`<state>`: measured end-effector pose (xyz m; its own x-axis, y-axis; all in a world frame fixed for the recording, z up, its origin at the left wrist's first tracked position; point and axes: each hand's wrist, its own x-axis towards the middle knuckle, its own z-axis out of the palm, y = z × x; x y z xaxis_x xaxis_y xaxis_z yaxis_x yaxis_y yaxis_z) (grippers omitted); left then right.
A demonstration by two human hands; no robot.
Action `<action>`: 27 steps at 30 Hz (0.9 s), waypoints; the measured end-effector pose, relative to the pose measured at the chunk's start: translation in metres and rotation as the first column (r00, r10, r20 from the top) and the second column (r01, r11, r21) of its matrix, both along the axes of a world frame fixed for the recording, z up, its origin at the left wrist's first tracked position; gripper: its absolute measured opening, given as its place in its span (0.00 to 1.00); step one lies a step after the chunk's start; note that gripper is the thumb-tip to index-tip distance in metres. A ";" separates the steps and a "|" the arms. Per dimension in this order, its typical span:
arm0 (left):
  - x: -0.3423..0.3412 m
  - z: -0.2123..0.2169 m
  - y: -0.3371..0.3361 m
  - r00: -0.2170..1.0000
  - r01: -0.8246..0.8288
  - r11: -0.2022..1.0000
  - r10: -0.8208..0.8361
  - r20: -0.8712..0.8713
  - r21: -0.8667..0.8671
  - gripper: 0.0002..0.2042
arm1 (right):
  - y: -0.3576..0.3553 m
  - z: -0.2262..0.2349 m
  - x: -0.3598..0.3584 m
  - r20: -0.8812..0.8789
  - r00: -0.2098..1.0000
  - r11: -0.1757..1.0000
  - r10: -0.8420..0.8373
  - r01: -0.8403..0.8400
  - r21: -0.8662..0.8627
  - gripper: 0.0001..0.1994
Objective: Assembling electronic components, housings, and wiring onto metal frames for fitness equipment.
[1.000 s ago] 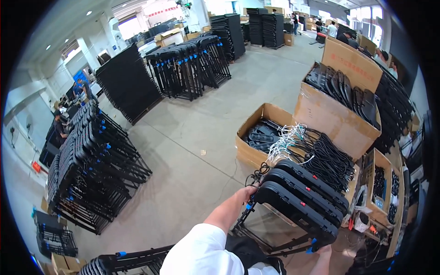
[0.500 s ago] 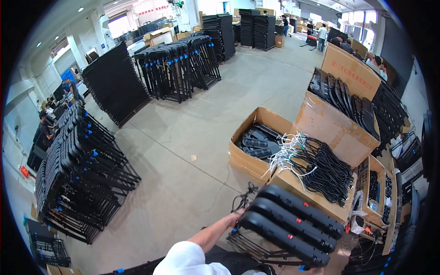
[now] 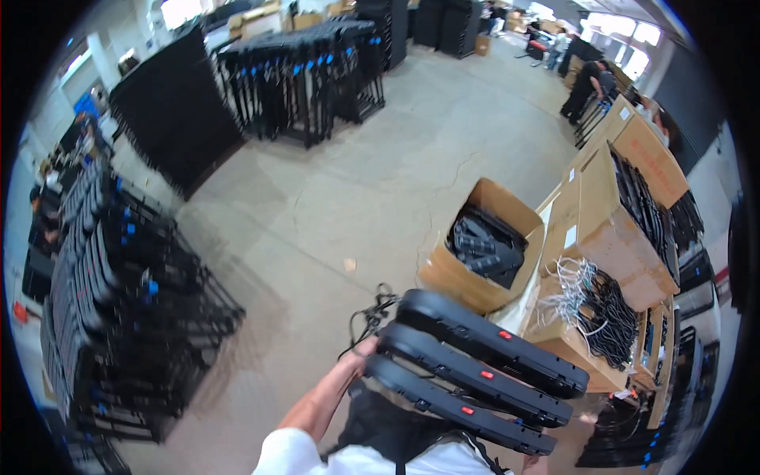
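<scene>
Three long black housings (image 3: 475, 368) with rounded ends and red switches hang in front of my body, lying parallel and slanting down to the right. At their left end, my left hand (image 3: 364, 350) is closed against the stack; the fingers are partly hidden. Dark looped cables (image 3: 370, 318) dangle beside that hand. My right hand (image 3: 535, 462) shows only in part beneath the lower right end of the nearest housing, gripping it there. What lies under the stack is mostly hidden.
An open carton (image 3: 455, 277) of black parts stands ahead, beside a box topped with bundled black cables (image 3: 606, 321). A tall carton (image 3: 625, 237) rises behind. Rows of black frames stand left (image 3: 150, 317) and far ahead (image 3: 305, 87). A person (image 3: 584, 91) bends at the far right.
My view has turned and shifted. The held housings and both hands now sit further left in the picture, and the cartons appear further right. A bending person has come into sight at far right.
</scene>
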<state>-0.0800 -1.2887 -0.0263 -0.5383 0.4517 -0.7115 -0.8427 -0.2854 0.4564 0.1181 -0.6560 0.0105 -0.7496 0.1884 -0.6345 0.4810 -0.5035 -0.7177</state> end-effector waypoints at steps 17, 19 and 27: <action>-0.284 -0.051 -0.431 0.973 -0.106 0.991 0.086 -0.215 -0.086 0.27 | -0.272 -0.088 -0.395 -0.117 0.978 0.966 -0.175 0.147 -0.212 0.18; -0.352 -0.037 -0.452 0.964 -0.143 0.987 0.121 -0.238 -0.077 0.27 | -0.291 -0.088 -0.470 -0.120 0.979 0.965 -0.165 0.135 -0.226 0.18; -0.615 -0.025 -0.468 0.903 -0.357 0.933 0.354 -0.245 0.032 0.28 | -0.323 -0.074 -0.740 -0.078 0.996 0.981 -0.039 0.023 -0.195 0.18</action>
<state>-0.6947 -1.7562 -0.0516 -0.8183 0.1894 -0.5427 -0.5489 -0.5379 0.6398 -0.6223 -0.9794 -0.0631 -0.7955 0.0914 -0.5990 0.4078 -0.6503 -0.6409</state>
